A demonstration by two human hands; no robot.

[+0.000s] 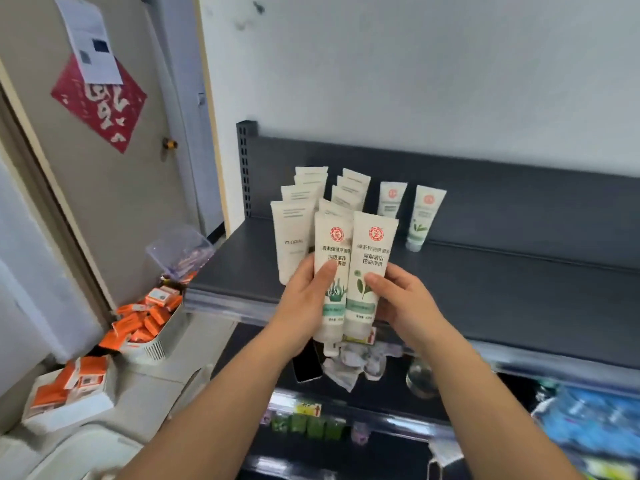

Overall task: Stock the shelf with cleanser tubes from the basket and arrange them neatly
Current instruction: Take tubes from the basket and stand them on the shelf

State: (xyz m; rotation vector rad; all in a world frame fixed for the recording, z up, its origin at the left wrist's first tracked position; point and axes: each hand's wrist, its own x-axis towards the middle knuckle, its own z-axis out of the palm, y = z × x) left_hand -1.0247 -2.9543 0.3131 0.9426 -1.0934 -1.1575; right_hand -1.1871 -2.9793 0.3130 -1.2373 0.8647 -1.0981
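white seaweed tube [333,271] is gripped in your left hand [304,301]; your right hand [403,303] grips the leaf tube [367,271] beside it, probably touching, before the shelf [491,292].

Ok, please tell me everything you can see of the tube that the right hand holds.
The tube is off-white and looks like soft plastic, with its flat sealed end up. It bears a round red logo, dark Chinese text, a green leaf picture and a pale green band lower down. It is nearly upright in front of the shelf. The right hand holds it, thumb on the front. Its side touches the second tube, which the left hand holds. Its cap is not clear.
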